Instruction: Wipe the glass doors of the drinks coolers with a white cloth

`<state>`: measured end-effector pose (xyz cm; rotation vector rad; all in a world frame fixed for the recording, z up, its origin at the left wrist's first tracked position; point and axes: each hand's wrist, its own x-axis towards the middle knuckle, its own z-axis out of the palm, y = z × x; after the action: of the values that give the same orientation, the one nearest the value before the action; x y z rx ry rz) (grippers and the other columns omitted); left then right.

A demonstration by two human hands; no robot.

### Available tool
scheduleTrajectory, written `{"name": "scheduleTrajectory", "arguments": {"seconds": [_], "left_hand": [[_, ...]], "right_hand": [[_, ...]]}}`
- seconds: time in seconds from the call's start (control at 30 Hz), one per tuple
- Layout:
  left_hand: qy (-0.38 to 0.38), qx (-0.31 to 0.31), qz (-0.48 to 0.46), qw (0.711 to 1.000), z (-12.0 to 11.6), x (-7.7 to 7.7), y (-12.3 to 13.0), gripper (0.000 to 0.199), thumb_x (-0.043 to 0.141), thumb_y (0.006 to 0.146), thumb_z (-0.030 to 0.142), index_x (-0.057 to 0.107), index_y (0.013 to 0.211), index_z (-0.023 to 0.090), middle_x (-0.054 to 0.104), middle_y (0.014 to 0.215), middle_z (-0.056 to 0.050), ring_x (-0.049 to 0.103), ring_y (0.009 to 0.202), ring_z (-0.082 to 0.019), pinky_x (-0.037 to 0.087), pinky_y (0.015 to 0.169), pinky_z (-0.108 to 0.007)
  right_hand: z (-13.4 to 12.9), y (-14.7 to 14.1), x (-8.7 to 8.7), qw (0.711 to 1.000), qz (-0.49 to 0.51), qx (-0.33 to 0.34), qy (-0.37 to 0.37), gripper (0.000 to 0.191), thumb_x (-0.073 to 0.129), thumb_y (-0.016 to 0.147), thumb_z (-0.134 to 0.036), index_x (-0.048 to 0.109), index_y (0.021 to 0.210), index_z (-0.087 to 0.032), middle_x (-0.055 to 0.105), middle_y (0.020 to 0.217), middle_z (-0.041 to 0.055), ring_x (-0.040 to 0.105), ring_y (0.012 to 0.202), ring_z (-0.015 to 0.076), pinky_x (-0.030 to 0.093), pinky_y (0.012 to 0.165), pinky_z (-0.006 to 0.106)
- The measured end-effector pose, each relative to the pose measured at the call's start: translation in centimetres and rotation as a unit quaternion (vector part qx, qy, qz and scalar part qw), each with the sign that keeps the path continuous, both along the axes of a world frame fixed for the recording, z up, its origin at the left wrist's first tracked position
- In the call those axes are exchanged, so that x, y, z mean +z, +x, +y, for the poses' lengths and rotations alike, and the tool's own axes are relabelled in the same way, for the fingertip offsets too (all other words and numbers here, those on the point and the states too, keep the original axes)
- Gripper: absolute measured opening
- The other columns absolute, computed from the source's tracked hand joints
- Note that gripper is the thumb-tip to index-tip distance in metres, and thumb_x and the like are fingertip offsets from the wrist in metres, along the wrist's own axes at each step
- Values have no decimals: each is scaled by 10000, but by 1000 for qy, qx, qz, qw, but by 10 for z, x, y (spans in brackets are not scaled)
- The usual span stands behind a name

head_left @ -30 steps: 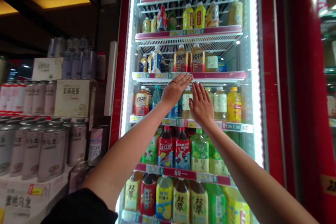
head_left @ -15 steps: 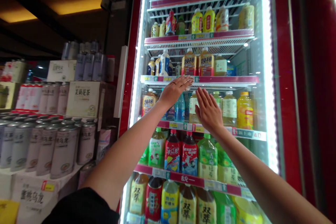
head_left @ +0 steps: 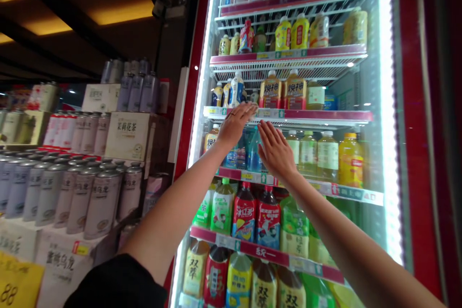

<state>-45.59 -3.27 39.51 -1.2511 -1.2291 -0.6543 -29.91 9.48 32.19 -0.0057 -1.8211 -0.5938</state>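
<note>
Both arms reach up toward a lit drinks cooler. My left hand is stretched out flat with nothing in it, its fingertips pointing right, in front of the shelf edge below the orange-labelled bottles. Just to its right, my right hand is raised with straight fingers, also bare, in front of the shelf with a yellow-capped bottle. A small gap separates the two hands. Whether either one touches the cooler front cannot be told.
Lower cooler shelves hold red-capped bottles and green tea bottles. At the left, silver-topped cans stand in rows beside a white carton. A yellow price sign is at the lower left corner.
The view has shifted left, so the cooler and cans appear further right. Both hands have moved slightly left against the shelves, still flat.
</note>
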Motion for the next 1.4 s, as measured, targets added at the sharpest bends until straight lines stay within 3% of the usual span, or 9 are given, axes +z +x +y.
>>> {"name": "scheduleTrajectory", "arguments": {"seconds": [0.13, 0.27, 0.4, 0.5, 0.73, 0.97, 1.1, 1.23, 1.4], "left_hand": [[86, 9, -73, 994, -11, -13, -12, 743, 278, 1052, 60, 246, 1748, 316, 474, 1734, -51, 359, 1652, -236, 349, 1367, -523], [11, 4, -21, 1000, -11, -34, -15, 713, 288, 1067, 76, 286, 1736, 321, 472, 1738, -37, 329, 1666, -252, 361, 1362, -551], [-43, 10, 9, 999, -20, -22, -22, 730, 291, 1038, 29, 373, 1702, 320, 460, 1747, -15, 348, 1658, -226, 359, 1368, -496], [24, -1, -40, 999, -33, -13, -31, 788, 300, 1018, 9, 338, 1709, 386, 477, 1733, 14, 352, 1656, -220, 356, 1372, -501], [73, 27, -70, 995, -43, -37, -34, 803, 339, 1011, 11, 304, 1726, 373, 472, 1736, 17, 339, 1664, -230, 334, 1393, -503], [29, 13, -47, 998, -60, -7, -55, 792, 337, 988, -18, 398, 1684, 355, 475, 1734, 30, 346, 1660, -209, 353, 1381, -483], [108, 3, -108, 988, -66, -14, -65, 810, 368, 977, -22, 381, 1695, 353, 435, 1758, -2, 325, 1670, -248, 343, 1384, -495], [56, 8, -64, 996, -61, -21, -59, 804, 352, 987, -12, 375, 1698, 363, 452, 1750, 13, 335, 1666, -240, 339, 1385, -488], [22, -16, -22, 999, -46, 6, -54, 794, 339, 1004, 13, 373, 1696, 401, 483, 1729, 42, 367, 1651, -232, 382, 1362, -495]], "right_hand": [[-8, -12, -7, 1000, -5, 17, -6, 772, 334, 1123, -295, -136, 1734, -252, 179, 1822, 35, 206, 1690, 250, 302, 1379, 539], [-8, -19, -16, 999, -18, 25, 12, 758, 328, 1128, -275, -117, 1741, -238, 221, 1812, 48, 230, 1686, 247, 304, 1377, 536], [-11, -24, -17, 1000, 8, 23, 17, 768, 345, 1132, -276, -117, 1742, -217, 227, 1813, 69, 237, 1685, 260, 314, 1370, 530], [-16, -27, -15, 999, 3, 23, 28, 792, 352, 1130, -268, -163, 1730, -217, 213, 1817, 73, 225, 1687, 261, 313, 1371, 525], [-20, -34, -19, 998, -26, 23, 55, 839, 364, 1125, -266, -247, 1699, -233, 201, 1814, 67, 240, 1681, 265, 332, 1362, 537], [-29, -44, -20, 997, -18, 24, 66, 829, 361, 1129, -252, -237, 1701, -212, 218, 1807, 75, 251, 1679, 247, 338, 1363, 506], [-35, -49, -16, 998, -25, 24, 59, 834, 371, 1123, -249, -219, 1709, -208, 193, 1813, 68, 225, 1686, 250, 322, 1373, 507], [-35, -52, -11, 998, -31, 29, 52, 801, 367, 1122, -257, -149, 1733, -197, 215, 1812, 72, 224, 1686, 253, 319, 1375, 514], [-33, -56, -9, 998, -22, 36, 41, 772, 371, 1119, -256, -66, 1752, -191, 253, 1806, 79, 231, 1685, 248, 321, 1375, 519]]}}
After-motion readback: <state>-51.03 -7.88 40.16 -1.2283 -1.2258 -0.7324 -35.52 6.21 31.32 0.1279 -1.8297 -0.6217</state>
